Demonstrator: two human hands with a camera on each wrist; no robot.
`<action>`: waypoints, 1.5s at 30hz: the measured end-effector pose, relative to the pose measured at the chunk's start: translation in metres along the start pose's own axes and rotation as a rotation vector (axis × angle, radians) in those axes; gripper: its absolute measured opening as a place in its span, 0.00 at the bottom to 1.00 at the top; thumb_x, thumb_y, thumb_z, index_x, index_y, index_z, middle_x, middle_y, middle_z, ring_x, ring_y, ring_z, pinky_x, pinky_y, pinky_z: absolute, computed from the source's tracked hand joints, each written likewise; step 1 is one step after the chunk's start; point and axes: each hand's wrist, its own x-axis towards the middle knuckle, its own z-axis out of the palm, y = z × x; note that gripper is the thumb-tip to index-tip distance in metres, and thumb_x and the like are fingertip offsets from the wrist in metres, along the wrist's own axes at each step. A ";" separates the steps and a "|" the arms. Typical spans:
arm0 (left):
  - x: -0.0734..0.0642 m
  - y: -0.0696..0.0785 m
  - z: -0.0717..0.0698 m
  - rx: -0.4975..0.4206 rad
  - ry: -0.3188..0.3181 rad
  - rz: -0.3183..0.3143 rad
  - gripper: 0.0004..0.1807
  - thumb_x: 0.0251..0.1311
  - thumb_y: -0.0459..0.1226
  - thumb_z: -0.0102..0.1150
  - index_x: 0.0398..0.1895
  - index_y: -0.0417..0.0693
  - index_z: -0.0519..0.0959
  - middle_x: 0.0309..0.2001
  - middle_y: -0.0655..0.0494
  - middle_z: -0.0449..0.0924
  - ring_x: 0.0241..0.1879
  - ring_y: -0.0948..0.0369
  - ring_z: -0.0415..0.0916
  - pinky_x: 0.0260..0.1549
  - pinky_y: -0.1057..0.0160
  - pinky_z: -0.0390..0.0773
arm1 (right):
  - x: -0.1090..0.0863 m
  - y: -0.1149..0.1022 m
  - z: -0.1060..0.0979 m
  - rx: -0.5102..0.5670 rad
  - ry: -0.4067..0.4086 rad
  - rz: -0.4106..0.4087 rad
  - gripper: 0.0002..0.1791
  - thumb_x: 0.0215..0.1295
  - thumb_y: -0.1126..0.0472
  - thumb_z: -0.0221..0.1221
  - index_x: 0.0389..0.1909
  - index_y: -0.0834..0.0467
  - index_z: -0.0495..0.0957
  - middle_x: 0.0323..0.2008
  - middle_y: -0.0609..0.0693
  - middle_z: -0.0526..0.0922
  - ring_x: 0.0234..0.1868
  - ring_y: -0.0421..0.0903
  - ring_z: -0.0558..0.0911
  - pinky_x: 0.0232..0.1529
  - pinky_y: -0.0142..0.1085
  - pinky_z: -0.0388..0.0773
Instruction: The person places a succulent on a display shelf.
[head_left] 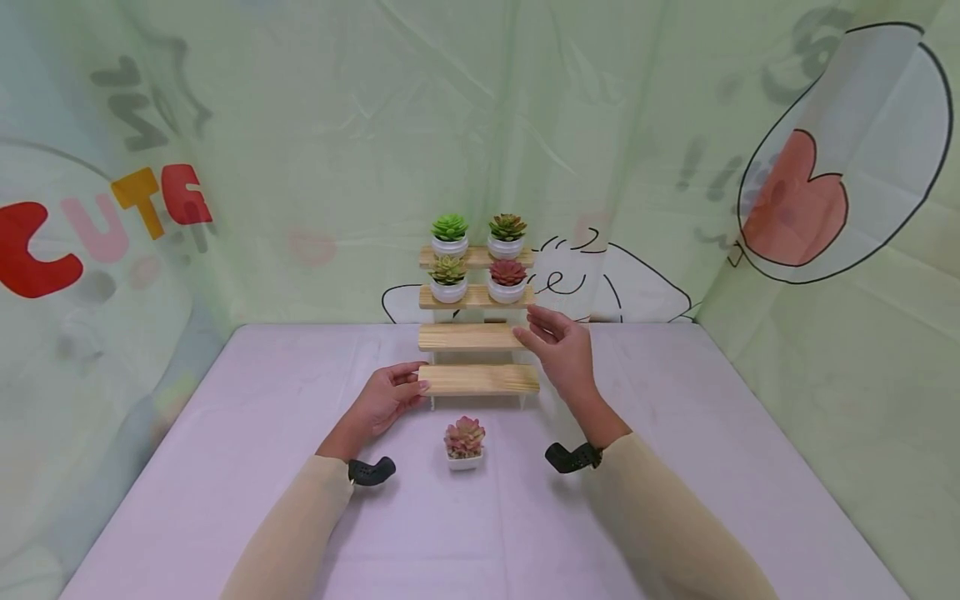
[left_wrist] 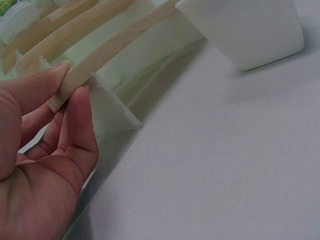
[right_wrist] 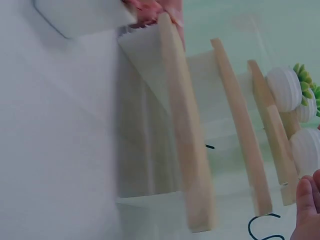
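A four-step wooden shelf stand (head_left: 478, 380) stands before me. My left hand (head_left: 386, 400) pinches the left end of its lowest plank (left_wrist: 107, 52) between thumb and fingers. At the stand's right side is my right hand (head_left: 562, 346), fingers loosely bent and thumb apart from the index finger, near the ends of the middle planks. In the right wrist view its fingertips (right_wrist: 306, 195) are beside a white pot (right_wrist: 306, 150). The second step from the top bears a yellow-green succulent (head_left: 448, 275) and a dark red succulent (head_left: 507, 279), both in white pots.
On the top step sit a bright green succulent (head_left: 450, 229) and a green-brown succulent (head_left: 507, 232). A pink succulent (head_left: 464, 442) in a square white pot stands on the white tablecloth (head_left: 480, 533) before the stand. Printed curtains (head_left: 337, 150) enclose the table.
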 end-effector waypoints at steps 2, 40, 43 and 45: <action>-0.001 0.001 0.000 0.003 0.006 -0.003 0.30 0.67 0.26 0.60 0.72 0.34 0.68 0.42 0.56 0.76 0.39 0.63 0.79 0.39 0.69 0.86 | -0.007 0.003 0.001 0.022 -0.003 -0.007 0.30 0.61 0.59 0.73 0.63 0.63 0.79 0.60 0.59 0.83 0.63 0.53 0.82 0.58 0.25 0.79; -0.001 -0.002 0.001 0.033 0.031 -0.016 0.29 0.68 0.28 0.62 0.72 0.38 0.70 0.44 0.55 0.74 0.41 0.62 0.78 0.40 0.70 0.86 | -0.109 0.045 0.021 0.134 -0.574 0.282 0.42 0.57 0.63 0.75 0.71 0.64 0.68 0.72 0.62 0.71 0.73 0.58 0.71 0.70 0.42 0.73; 0.000 -0.002 0.001 0.033 0.034 -0.017 0.29 0.68 0.28 0.62 0.72 0.38 0.70 0.45 0.54 0.75 0.41 0.62 0.78 0.40 0.69 0.86 | -0.109 0.044 0.023 0.122 -0.610 0.308 0.44 0.56 0.64 0.75 0.73 0.63 0.67 0.73 0.60 0.69 0.74 0.58 0.70 0.71 0.43 0.72; 0.001 -0.002 0.001 0.033 0.038 -0.021 0.29 0.68 0.29 0.62 0.72 0.39 0.70 0.45 0.54 0.75 0.41 0.62 0.78 0.40 0.69 0.86 | -0.109 0.044 0.024 0.111 -0.619 0.314 0.45 0.55 0.65 0.76 0.73 0.62 0.66 0.73 0.60 0.69 0.74 0.58 0.70 0.71 0.43 0.72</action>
